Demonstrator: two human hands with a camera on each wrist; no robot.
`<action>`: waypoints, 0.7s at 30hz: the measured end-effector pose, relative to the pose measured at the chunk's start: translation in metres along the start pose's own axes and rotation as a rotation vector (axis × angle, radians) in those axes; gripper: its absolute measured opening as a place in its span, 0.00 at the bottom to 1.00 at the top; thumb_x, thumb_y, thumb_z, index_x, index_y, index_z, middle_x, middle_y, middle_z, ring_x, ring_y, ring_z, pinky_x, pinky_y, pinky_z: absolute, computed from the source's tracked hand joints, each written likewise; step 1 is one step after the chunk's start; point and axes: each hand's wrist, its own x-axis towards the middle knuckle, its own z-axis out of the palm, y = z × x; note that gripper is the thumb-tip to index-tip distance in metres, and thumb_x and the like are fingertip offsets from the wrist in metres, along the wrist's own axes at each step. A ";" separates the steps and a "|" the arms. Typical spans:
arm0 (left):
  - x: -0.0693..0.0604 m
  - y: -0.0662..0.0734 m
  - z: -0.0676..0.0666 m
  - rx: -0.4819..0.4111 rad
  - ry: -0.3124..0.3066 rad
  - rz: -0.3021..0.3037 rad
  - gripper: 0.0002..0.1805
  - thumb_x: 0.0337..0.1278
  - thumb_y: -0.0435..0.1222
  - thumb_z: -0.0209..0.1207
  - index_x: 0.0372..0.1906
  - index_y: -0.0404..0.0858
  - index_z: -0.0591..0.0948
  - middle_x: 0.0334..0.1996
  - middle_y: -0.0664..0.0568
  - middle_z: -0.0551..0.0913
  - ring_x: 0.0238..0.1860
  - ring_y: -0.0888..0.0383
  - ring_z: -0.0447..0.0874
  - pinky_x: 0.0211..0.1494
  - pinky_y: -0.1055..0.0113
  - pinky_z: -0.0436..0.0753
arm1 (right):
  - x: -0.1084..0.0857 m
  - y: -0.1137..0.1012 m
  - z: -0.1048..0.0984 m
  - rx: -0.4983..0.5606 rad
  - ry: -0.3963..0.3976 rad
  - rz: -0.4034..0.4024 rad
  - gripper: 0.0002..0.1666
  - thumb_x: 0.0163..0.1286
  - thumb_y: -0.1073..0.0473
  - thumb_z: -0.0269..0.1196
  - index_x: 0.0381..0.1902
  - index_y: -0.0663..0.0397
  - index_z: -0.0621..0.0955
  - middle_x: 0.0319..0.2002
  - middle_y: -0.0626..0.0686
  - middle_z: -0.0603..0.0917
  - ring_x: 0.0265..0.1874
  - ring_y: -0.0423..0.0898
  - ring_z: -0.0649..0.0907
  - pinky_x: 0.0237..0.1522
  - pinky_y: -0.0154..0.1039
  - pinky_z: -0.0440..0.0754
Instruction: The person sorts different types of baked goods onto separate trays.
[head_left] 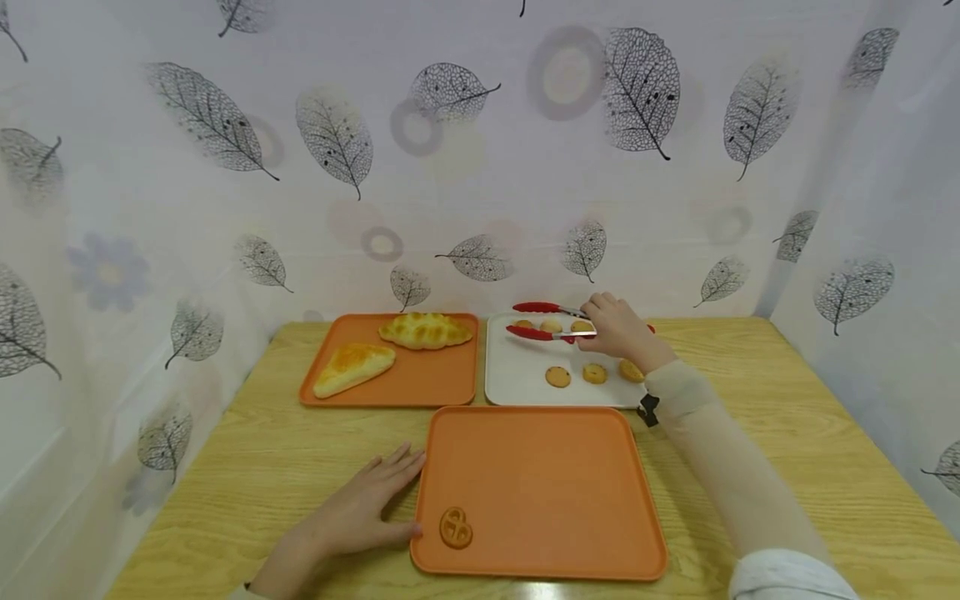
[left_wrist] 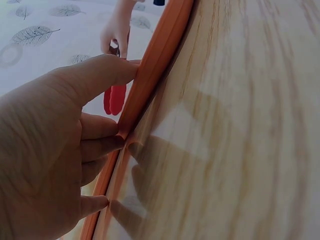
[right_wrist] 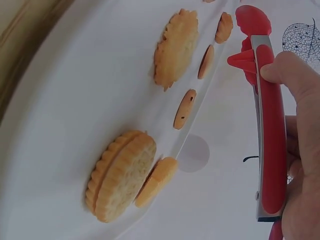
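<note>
My right hand (head_left: 618,329) grips a pair of red-tipped metal tongs (head_left: 534,333) above the white tray (head_left: 517,387). The two arms of the tongs stand apart in the head view, and no cookie shows held between them. Several cookies lie below, among them a round cookie (head_left: 558,377) and a sandwich cookie (right_wrist: 120,177). My left hand (head_left: 356,510) touches the left rim of the near orange tray (head_left: 540,492) with its fingers extended. A pretzel-shaped cookie (head_left: 456,528) lies in that tray's near left corner.
A second orange tray (head_left: 442,383) stands at the back left, holding a triangular bread (head_left: 354,369) and a braided bread (head_left: 425,331). All three trays sit on a wooden table (head_left: 772,433), with a leaf-patterned cloth (head_left: 480,183) behind it.
</note>
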 end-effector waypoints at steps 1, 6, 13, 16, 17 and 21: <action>0.000 0.000 0.000 0.000 0.000 0.001 0.50 0.55 0.64 0.58 0.76 0.42 0.57 0.76 0.49 0.60 0.78 0.46 0.51 0.74 0.37 0.56 | -0.001 0.000 -0.001 0.002 0.001 -0.002 0.34 0.58 0.46 0.70 0.51 0.68 0.78 0.47 0.62 0.79 0.46 0.58 0.77 0.46 0.56 0.79; 0.000 0.000 -0.001 -0.006 0.002 0.005 0.50 0.55 0.64 0.58 0.76 0.42 0.57 0.76 0.48 0.60 0.78 0.46 0.50 0.74 0.37 0.56 | -0.007 -0.005 -0.006 0.018 0.013 -0.024 0.33 0.58 0.47 0.70 0.51 0.67 0.78 0.47 0.62 0.78 0.47 0.58 0.76 0.45 0.56 0.78; 0.000 -0.001 0.000 0.002 0.006 0.010 0.50 0.55 0.64 0.58 0.76 0.43 0.57 0.76 0.49 0.60 0.78 0.46 0.51 0.74 0.37 0.56 | -0.019 -0.012 -0.012 -0.001 0.096 -0.111 0.32 0.55 0.48 0.72 0.49 0.67 0.79 0.50 0.64 0.78 0.49 0.60 0.76 0.44 0.56 0.79; 0.000 -0.001 -0.001 0.005 0.010 0.013 0.50 0.55 0.64 0.58 0.76 0.42 0.58 0.75 0.48 0.60 0.78 0.46 0.51 0.74 0.37 0.56 | -0.024 -0.017 -0.016 -0.010 0.176 -0.188 0.31 0.52 0.49 0.73 0.47 0.66 0.80 0.47 0.62 0.79 0.46 0.58 0.77 0.38 0.53 0.80; 0.000 -0.001 -0.001 0.007 0.010 0.014 0.50 0.55 0.64 0.58 0.76 0.42 0.58 0.75 0.48 0.61 0.78 0.46 0.51 0.74 0.37 0.56 | -0.026 -0.019 -0.017 -0.016 0.204 -0.215 0.30 0.51 0.49 0.74 0.46 0.65 0.80 0.45 0.61 0.79 0.45 0.56 0.77 0.35 0.51 0.79; 0.000 0.000 -0.001 0.014 0.010 0.018 0.50 0.55 0.64 0.58 0.76 0.42 0.58 0.75 0.48 0.61 0.78 0.46 0.51 0.74 0.37 0.56 | -0.033 -0.027 -0.021 -0.033 0.286 -0.298 0.30 0.49 0.49 0.73 0.45 0.63 0.82 0.39 0.58 0.80 0.39 0.54 0.77 0.32 0.50 0.79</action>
